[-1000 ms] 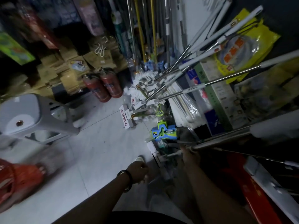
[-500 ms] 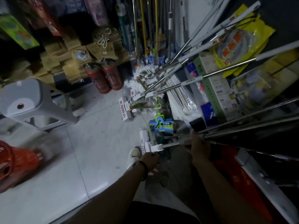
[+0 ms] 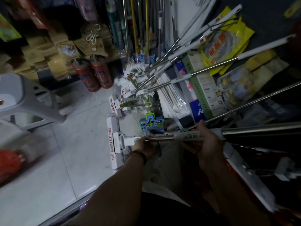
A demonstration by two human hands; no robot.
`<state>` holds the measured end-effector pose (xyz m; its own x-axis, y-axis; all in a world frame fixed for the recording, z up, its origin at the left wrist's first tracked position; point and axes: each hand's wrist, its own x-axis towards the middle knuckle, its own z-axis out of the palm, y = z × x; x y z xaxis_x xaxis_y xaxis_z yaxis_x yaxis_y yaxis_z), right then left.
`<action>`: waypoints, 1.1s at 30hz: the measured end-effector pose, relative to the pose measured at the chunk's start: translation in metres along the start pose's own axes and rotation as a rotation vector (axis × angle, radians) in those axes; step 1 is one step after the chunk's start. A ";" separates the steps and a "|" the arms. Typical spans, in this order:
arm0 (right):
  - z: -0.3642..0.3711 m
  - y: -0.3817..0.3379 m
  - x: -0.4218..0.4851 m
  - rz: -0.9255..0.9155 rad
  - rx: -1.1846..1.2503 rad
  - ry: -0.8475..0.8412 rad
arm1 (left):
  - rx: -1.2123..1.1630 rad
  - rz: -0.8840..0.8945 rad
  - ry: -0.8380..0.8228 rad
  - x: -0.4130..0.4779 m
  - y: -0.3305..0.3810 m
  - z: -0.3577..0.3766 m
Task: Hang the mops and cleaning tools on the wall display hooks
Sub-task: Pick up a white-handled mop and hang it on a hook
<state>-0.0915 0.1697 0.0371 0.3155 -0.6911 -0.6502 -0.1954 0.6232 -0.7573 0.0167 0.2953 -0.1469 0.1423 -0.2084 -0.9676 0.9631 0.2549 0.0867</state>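
Mop [image 3: 185,136] in hand, held near level across the person's front, low over the floor [image 3: 78,160]. White flat head [image 3: 121,141] points left; shaft runs off toward the right edge.

Left hand [image 3: 144,145] wraps the metal shaft just behind the head joint. Right hand [image 3: 202,141] cups the white printed sleeve further along, fingers curled under, thumb on top.

Not yet on any hook; no wall hook shows near it. Judged early in the job: this mop is lifted but unhung.

Other mops [image 3: 171,75] lean in a loose fan against the shelving, heads down, none hung. Upright handles [image 3: 146,22] at the back may be stowed, but it is too dim to tell how they are held.

Two red fire extinguishers [image 3: 93,74] and a grey stool [image 3: 24,98] stand off to the left.
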 end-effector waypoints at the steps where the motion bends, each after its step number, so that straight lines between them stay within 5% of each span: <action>1: -0.002 0.000 -0.001 -0.011 -0.010 -0.003 | -0.103 -0.003 -0.050 0.004 0.000 -0.001; 6: -0.007 0.033 0.000 -0.080 -0.100 0.177 | -0.209 0.043 -0.095 0.009 0.000 0.018; 10: 0.003 0.057 0.003 0.022 -0.416 -0.057 | -0.136 0.082 -0.134 0.001 -0.008 0.040; 14: 0.018 0.043 0.018 -0.766 -1.090 -0.155 | -0.057 0.123 -0.138 -0.010 -0.014 0.052; 16: 0.022 0.033 0.040 -0.972 -1.406 -0.200 | 0.040 0.180 -0.106 -0.015 -0.014 0.054; 19: 0.034 0.019 0.054 -0.659 -1.765 -0.223 | 0.132 0.247 -0.123 -0.025 -0.012 0.061; 21: 0.035 0.016 0.055 -0.563 -1.797 -0.207 | 0.162 0.284 -0.153 -0.034 -0.008 0.067; 28: 0.035 -0.017 0.041 -0.511 -1.545 -0.086 | 0.478 0.381 -0.274 -0.078 0.027 0.069; 33: 0.025 -0.036 0.023 -0.461 -1.414 -0.084 | 0.126 0.378 -0.382 -0.102 0.091 0.088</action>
<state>-0.0538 0.1411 0.0507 0.6402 -0.6708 -0.3745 -0.7674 -0.5349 -0.3537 0.1096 0.2569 -0.0197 0.5334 -0.4580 -0.7112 0.8456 0.2678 0.4618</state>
